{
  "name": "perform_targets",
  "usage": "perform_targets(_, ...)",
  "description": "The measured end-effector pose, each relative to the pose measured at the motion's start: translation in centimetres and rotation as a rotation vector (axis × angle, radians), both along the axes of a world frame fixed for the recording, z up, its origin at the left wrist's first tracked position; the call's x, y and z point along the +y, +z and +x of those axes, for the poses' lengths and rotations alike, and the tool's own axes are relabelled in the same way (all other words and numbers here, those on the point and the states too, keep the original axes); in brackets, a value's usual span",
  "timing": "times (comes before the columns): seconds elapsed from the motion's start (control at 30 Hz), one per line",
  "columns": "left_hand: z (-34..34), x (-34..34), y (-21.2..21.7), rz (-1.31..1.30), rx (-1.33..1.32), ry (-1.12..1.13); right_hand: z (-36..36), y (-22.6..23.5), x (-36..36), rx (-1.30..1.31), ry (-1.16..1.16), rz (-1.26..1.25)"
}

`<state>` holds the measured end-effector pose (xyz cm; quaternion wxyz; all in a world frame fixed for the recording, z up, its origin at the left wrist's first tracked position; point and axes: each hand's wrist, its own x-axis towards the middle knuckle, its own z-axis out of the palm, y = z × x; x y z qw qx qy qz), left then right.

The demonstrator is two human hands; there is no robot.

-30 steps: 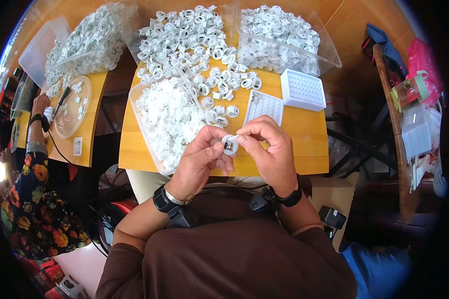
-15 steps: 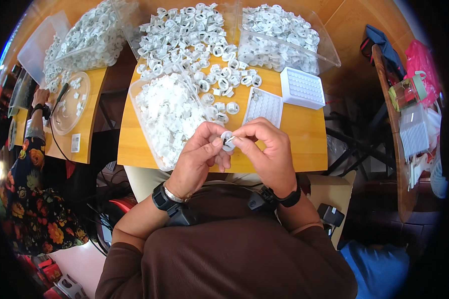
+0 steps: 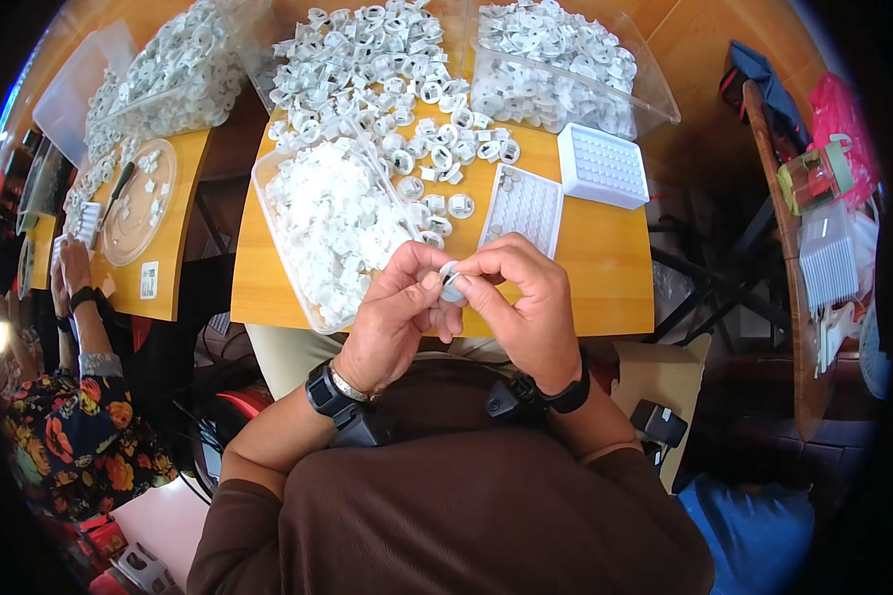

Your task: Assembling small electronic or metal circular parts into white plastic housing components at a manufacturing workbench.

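Over the table's front edge, my left hand (image 3: 395,312) pinches a small round white plastic part (image 3: 450,288) between thumb and fingers. The thumb and forefinger of my right hand (image 3: 526,307) close on the same part from the other side. Fingertips hide much of it, and whether a second small piece is pressed into it I cannot tell. Just left of my hands stands a clear bin (image 3: 274,241) heaped with small white plastic pieces (image 3: 332,218). Beyond my fingers lie several loose round white parts (image 3: 460,205) and a white tray (image 3: 522,210) with rows of pockets.
A stack of white pocketed trays (image 3: 603,169) stands right of the flat tray. Ring-shaped parts (image 3: 367,59) pile up at the back, beside a full clear bin (image 3: 556,99). At the left table, a co-worker's hands (image 3: 69,273) work near a round clear lid (image 3: 159,208).
Both my hands stay together; my right fingertips have shifted slightly and the round part has turned a little. At left, the co-worker's hands have moved nearer and hold a white pocketed tray.
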<state>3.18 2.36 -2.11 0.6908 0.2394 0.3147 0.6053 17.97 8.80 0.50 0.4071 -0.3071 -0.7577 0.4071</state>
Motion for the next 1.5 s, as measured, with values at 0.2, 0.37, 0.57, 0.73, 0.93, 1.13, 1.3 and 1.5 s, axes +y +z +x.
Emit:
perform_targets(0.2, 0.6, 0.2, -0.3, -0.006, -0.057, 0.014, -0.1, -0.5, -0.9, 0.074, -0.120, -0.061)
perform_targets(0.37, 0.9, 0.3, -0.1, -0.023, -0.041, 0.020, 0.1, -0.9, -1.1, 0.047, -0.167, 0.083)
perform_targets(0.57, 1.0, 0.3, -0.2, -0.044, -0.010, 0.040, 0.1, -1.3, -0.9, 0.035, -0.178, 0.143)
perform_targets(0.73, 1.0, 0.0, -0.4, -0.020, -0.060, 0.024, 0.0, -1.5, -0.9, 0.079, -0.124, -0.022)
perform_targets(0.93, 0.8, -0.4, -0.9, 0.002, -0.078, 0.031, -0.2, -1.7, -1.2, 0.109, -0.086, -0.050)
perform_targets(1.13, 0.9, -0.4, -0.6, 0.005, -0.070, 0.034, 0.1, -1.2, -1.5, 0.075, -0.098, 0.001)
perform_targets(1.3, 0.7, -0.5, -0.9, 0.038, -0.089, 0.020, 0.2, -0.9, -1.9, 0.045, -0.107, 0.026)
perform_targets(1.5, 0.4, -0.5, -0.8, 0.060, -0.091, 0.049, 0.1, -0.5, -2.1, -0.004, -0.089, 0.111)
